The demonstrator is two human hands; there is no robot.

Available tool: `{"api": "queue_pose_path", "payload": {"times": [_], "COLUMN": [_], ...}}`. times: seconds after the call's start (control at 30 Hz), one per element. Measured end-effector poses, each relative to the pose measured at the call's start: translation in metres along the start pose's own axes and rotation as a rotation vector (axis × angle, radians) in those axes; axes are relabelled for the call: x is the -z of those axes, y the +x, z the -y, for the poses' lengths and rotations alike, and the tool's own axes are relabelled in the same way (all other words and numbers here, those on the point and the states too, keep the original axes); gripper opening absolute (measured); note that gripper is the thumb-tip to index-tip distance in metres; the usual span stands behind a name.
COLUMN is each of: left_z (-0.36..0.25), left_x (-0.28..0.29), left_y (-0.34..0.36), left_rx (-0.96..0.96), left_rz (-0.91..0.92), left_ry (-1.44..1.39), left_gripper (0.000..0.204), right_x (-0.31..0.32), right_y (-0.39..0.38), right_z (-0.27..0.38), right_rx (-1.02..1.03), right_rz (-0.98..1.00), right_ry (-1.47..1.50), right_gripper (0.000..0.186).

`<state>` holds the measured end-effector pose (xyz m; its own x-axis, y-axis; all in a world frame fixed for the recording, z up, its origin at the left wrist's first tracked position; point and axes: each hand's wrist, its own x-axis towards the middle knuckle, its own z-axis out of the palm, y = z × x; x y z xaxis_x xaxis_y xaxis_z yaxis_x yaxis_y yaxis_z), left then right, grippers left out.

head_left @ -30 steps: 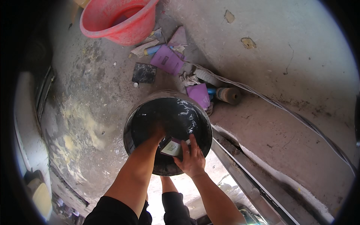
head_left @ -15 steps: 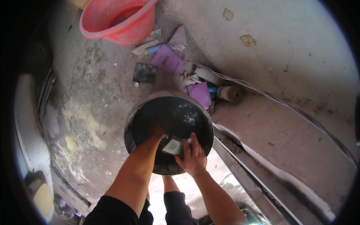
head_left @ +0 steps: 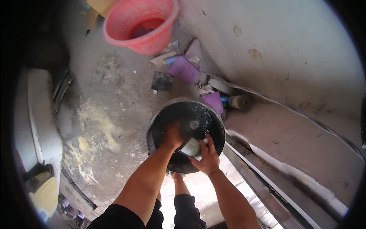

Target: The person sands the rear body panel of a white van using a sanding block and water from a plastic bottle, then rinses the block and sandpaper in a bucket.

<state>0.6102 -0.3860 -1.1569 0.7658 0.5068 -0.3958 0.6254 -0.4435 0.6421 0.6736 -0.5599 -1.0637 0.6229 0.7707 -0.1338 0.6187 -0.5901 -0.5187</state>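
A round black bucket [head_left: 152, 139] stands in front of me, with both my hands inside its mouth. My left hand [head_left: 173, 134] is at the left of its dark interior, blurred and shadowed, so its fingers do not show. At the near right side, my right hand [head_left: 209, 158] grips a pale green-white rectangular piece [head_left: 191, 147] with a darker edge, its thumb against the piece's side. A small white thing [head_left: 206, 141] shows at the fingertips; I cannot make out its kind.
A pink plastic basin [head_left: 154, 44] sits on the floor beyond the bucket. Purple sheets [head_left: 183, 70], a black square piece [head_left: 162, 81] and a brown roll [head_left: 241, 102] lie between. A cable [head_left: 274, 101] runs along the right wall, and a metal rail [head_left: 263, 183] lies at the lower right.
The whole scene has shifted rightward in the picture. My left hand shows more plainly inside the bucket, and the pale piece appears more tilted beside my right hand.
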Motion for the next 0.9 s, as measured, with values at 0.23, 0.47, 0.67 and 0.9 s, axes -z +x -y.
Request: {"api": "queue_pose_path", "payload": {"times": [0.23,0.47,0.67,0.9], "left_z": [-0.045,-0.087,-0.144,-0.157], "left_x": [0.078,0.160,0.266,0.344], "left_y": [-0.048,-0.140,-0.256,-0.401], "left_rx": [-0.301,-0.563,-0.605,-0.295], "left_rz": [-0.196,-0.252,-0.134,-0.380], "left_ry": [-0.159,-0.249,-0.009,0.246], "left_gripper": [0.073,0.070,0.083,0.084], "right_x": [0.115,0.238,0.351,0.357], "right_y": [-0.006,-0.031,-0.064,-0.110], "right_z": [0.080,0.185,0.280,0.362], "right_rx": [-0.019,0.287,0.759,0.698], "right_rz": [0.107,0.316,0.565,0.442], "right_ry": [0.339,0.275,-0.162,0.110], "right_gripper": [0.086,0.086,0.077,0.072]}}
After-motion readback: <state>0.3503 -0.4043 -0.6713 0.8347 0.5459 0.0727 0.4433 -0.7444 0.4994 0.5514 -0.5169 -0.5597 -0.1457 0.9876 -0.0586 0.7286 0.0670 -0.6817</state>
